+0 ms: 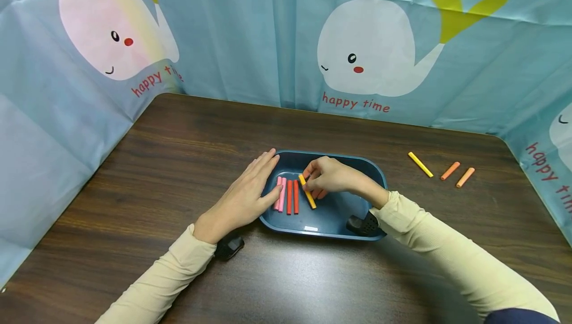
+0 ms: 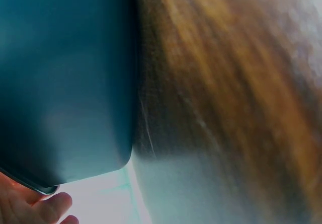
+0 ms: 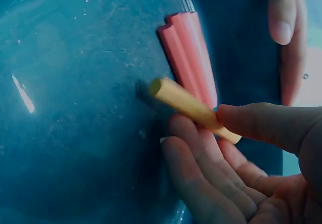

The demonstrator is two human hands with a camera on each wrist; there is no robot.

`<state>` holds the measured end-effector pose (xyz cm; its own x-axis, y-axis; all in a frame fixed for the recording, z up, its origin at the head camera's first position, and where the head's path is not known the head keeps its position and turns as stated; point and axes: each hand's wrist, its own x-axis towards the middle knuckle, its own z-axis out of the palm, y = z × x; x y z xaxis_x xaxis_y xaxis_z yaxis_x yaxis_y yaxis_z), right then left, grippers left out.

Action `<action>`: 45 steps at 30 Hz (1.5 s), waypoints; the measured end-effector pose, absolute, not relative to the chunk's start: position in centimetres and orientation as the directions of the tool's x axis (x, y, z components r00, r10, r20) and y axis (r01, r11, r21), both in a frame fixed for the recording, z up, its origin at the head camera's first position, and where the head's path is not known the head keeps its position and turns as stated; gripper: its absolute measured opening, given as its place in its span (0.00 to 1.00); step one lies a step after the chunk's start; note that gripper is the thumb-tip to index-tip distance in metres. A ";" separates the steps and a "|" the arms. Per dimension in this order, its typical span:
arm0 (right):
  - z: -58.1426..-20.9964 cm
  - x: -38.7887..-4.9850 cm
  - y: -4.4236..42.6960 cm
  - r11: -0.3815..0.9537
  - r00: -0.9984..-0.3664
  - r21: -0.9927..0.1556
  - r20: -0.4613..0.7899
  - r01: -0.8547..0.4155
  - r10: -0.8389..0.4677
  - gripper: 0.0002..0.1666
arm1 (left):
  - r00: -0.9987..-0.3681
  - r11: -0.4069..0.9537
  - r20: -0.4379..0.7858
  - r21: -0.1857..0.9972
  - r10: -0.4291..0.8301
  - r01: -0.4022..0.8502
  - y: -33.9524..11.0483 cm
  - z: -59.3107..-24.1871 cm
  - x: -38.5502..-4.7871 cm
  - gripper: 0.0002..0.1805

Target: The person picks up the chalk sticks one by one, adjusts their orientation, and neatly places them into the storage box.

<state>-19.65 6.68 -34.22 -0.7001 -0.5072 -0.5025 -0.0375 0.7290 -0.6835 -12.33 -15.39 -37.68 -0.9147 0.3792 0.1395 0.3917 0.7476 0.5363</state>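
Observation:
My right hand (image 1: 330, 174) pinches a yellow-orange chalk stick (image 1: 307, 192) between thumb and fingertips, inside a dark blue plastic tub (image 1: 344, 214). The stick (image 3: 183, 103) is tilted in the right wrist view. To its left in the tub lie two red chalk sticks (image 1: 292, 197) and, further left, pink chalk sticks (image 1: 280, 195) side by side. Over the tub's left rim rests my left hand (image 1: 243, 197), fingers straight and thumb reaching inward near the pink sticks. The left wrist view mostly shows the tub's outer wall (image 2: 75, 93), with a few fingertips by its rim.
On the dark wooden table (image 1: 156, 165), right of the tub, lie a yellow chalk stick (image 1: 420, 164), an orange one (image 1: 450, 170) and a paler orange one (image 1: 465, 177). A light blue curtain (image 1: 241, 31) with whale prints stands along the table's back and sides.

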 end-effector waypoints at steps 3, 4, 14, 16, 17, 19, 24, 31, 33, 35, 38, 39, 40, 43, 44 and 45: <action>-34.4 -19.6 6.5 0.739 -0.704 -0.674 -0.514 -0.022 -0.490 0.17 | -0.913 0.746 0.148 0.534 0.380 0.398 -15.3 -37.7 -12.4 0.37; -34.4 -19.6 6.4 0.745 -0.704 -0.667 -0.520 -0.018 -0.483 0.18 | -0.912 0.746 0.151 0.533 0.380 0.399 -15.3 -37.7 -12.4 0.37; -34.5 -19.5 6.2 0.768 -0.707 -0.639 -0.530 -0.030 -0.469 0.18 | -0.910 0.740 0.161 0.535 0.383 0.407 -15.2 -37.8 -12.5 0.37; -34.4 -19.6 6.3 0.763 -0.706 -0.645 -0.524 -0.036 -0.477 0.17 | -0.910 0.740 0.161 0.536 0.382 0.406 -15.2 -37.8 -12.5 0.37; -34.3 -19.6 6.4 0.759 -0.705 -0.650 -0.521 -0.039 -0.481 0.17 | -0.910 0.741 0.160 0.536 0.382 0.405 -15.2 -37.8 -12.4 0.37; -34.0 -19.6 6.6 0.749 -0.704 -0.661 -0.512 -0.042 -0.491 0.17 | -0.911 0.741 0.159 0.537 0.382 0.404 -15.3 -37.7 -12.4 0.37; -33.1 -19.5 7.4 0.721 -0.710 -0.688 -0.468 -0.081 -0.527 0.18 | -0.911 0.741 0.160 0.538 0.379 0.402 -15.3 -37.7 -12.4 0.37; -32.1 -19.5 8.7 0.669 -0.715 -0.728 -0.388 -0.150 -0.582 0.22 | -0.917 0.743 0.147 0.546 0.370 0.387 -15.3 -37.7 -12.3 0.37; -31.8 -19.5 9.1 0.655 -0.715 -0.738 -0.369 -0.163 -0.593 0.22 | -0.917 0.743 0.147 0.546 0.370 0.387 -15.4 -37.7 -12.3 0.37; -31.5 -19.5 9.5 0.644 -0.719 -0.745 -0.349 -0.177 -0.601 0.22 | -0.917 0.742 0.151 0.545 0.370 0.389 -15.4 -37.8 -12.3 0.37; -31.2 -19.5 10.2 0.630 -0.732 -0.754 -0.322 -0.185 -0.601 0.22 | -0.917 0.745 0.153 0.541 0.369 0.390 -15.4 -37.8 -12.3 0.37; -31.1 -19.5 10.5 0.625 -0.735 -0.757 -0.310 -0.193 -0.603 0.22 | -0.917 0.746 0.153 0.540 0.369 0.391 -15.3 -37.8 -12.3 0.37; -31.0 -19.4 10.7 0.619 -0.739 -0.759 -0.298 -0.201 -0.605 0.22 | -0.917 0.747 0.154 0.538 0.369 0.391 -15.3 -37.8 -12.3 0.37; -30.6 -19.4 11.5 0.610 -0.750 -0.760 -0.264 -0.225 -0.606 0.21 | -0.916 0.750 0.157 0.531 0.369 0.393 -15.3 -37.7 -12.3 0.38; -30.5 -19.4 11.7 0.610 -0.757 -0.758 -0.253 -0.232 -0.603 0.21 | -0.916 0.751 0.158 0.530 0.369 0.394 -15.3 -37.7 -12.3 0.38; -30.3 -19.3 12.0 0.608 -0.763 -0.757 -0.241 -0.239 -0.600 0.21 | -0.915 0.751 0.161 0.529 0.370 0.397 -15.3 -37.7 -12.3 0.38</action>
